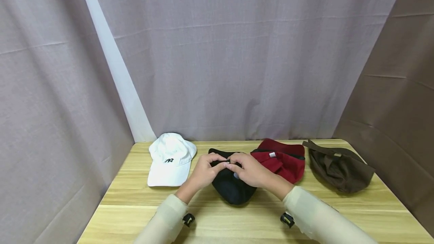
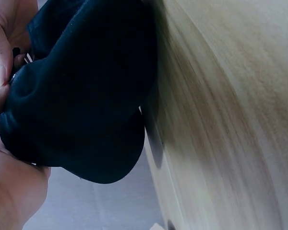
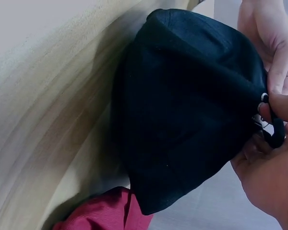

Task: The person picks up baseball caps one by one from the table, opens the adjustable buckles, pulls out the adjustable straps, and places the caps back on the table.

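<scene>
A black cap (image 1: 233,190) is held at the middle of the table, its brim toward the back. My left hand (image 1: 205,170) pinches the cap's back strap between thumb and fingers. Opposite it, my right hand (image 1: 250,169) pinches the same strap, the thumbs of both hands nearly meeting. In the right wrist view, small metal rings (image 3: 265,97) and a loop of black strap (image 3: 277,134) show between the fingertips. The cap's crown (image 2: 81,96) hangs below the hands in the left wrist view, close to the tabletop.
A white cap (image 1: 171,157) with a dark logo lies at the left. To the right of the black cap is a red cap (image 1: 283,163), and farther right a dark brown cap (image 1: 340,172). Grey curtains (image 1: 237,67) hang behind the wooden table (image 1: 217,225).
</scene>
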`<state>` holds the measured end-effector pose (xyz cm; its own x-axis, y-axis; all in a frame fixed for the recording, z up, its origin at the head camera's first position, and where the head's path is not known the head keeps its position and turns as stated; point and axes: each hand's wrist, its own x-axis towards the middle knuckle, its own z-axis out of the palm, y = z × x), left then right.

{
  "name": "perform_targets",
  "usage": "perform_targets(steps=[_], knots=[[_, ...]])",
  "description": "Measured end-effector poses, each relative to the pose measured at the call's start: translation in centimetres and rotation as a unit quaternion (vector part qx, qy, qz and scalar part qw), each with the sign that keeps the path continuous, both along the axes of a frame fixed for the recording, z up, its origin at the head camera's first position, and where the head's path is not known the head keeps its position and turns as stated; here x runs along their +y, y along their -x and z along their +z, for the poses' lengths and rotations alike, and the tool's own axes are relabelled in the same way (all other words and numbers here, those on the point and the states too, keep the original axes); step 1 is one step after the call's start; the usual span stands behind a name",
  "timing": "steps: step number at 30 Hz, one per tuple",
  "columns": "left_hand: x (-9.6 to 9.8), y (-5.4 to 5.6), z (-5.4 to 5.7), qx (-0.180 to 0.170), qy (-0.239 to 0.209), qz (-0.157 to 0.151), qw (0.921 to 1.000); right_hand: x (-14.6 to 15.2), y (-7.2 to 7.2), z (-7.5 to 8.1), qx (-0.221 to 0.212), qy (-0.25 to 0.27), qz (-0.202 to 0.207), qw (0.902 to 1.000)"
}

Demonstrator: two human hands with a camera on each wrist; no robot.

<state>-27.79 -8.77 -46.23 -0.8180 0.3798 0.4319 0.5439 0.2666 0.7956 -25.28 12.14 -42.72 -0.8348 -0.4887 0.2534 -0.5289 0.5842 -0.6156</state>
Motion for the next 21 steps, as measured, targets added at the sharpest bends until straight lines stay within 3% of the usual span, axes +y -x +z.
perform_targets(steps=[10,21], knots=[[-0.4,0.3,-0.1,-0.036,-0.011,-0.03,0.9989,0.9,0.3,-0.1,-0.021,0.023,0.035,0.9989],[-0.7,0.5,-0.7,-0.052,-0.018,-0.03,0.998,1.7,0.7,-0.3,-0.069,0.052,0.088,0.9924]])
